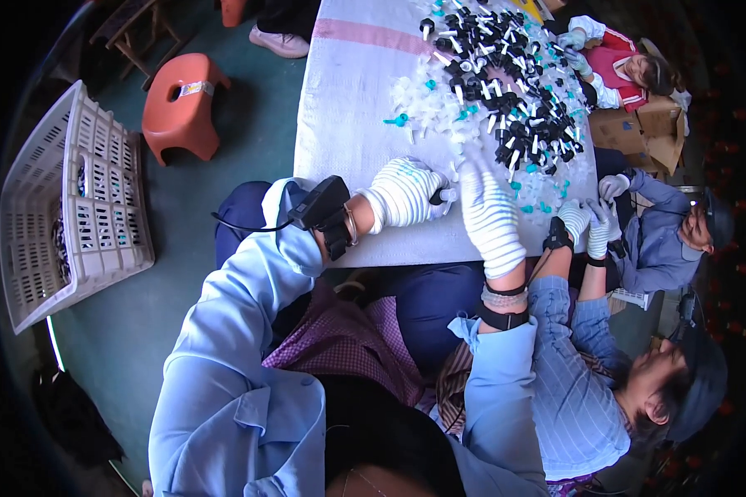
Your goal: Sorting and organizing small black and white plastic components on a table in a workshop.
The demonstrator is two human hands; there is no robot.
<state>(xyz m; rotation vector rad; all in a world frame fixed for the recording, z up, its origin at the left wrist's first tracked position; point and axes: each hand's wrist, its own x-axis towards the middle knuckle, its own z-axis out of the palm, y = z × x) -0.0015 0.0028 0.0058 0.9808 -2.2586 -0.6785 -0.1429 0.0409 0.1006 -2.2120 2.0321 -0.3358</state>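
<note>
I see the black-and-clear piece (437, 197) grasped in the left hand (404, 194), its long axis seemingly pointing right, towards the right hand (491, 214), whose grip I cannot tell; beyond both, nearer the right, clear pieces (427, 103) cover the surface (348, 108)

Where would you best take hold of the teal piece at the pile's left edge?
Probably by the end of the teal piece that juts left, coming from the left: that end lies on bare white table cover, while translucent pieces crowd its right side.
</note>
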